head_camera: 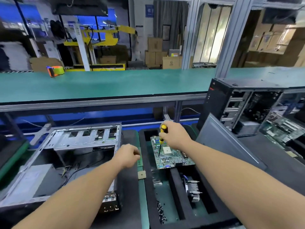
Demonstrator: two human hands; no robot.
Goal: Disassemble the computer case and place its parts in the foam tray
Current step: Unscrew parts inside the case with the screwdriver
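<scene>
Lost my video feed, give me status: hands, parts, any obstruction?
Right hand grips screwdriver, tip over motherboard in foam tray. Left hand at memory stick. Nothing blocking.

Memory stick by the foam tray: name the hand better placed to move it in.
Left. The left hand already touches the memory stick; the right hand has its grip around the screwdriver over the motherboard.

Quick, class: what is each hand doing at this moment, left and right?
Left hand: closed on a green memory stick.
Right hand: closed on the yellow-and-black screwdriver, tip over the motherboard.
</scene>
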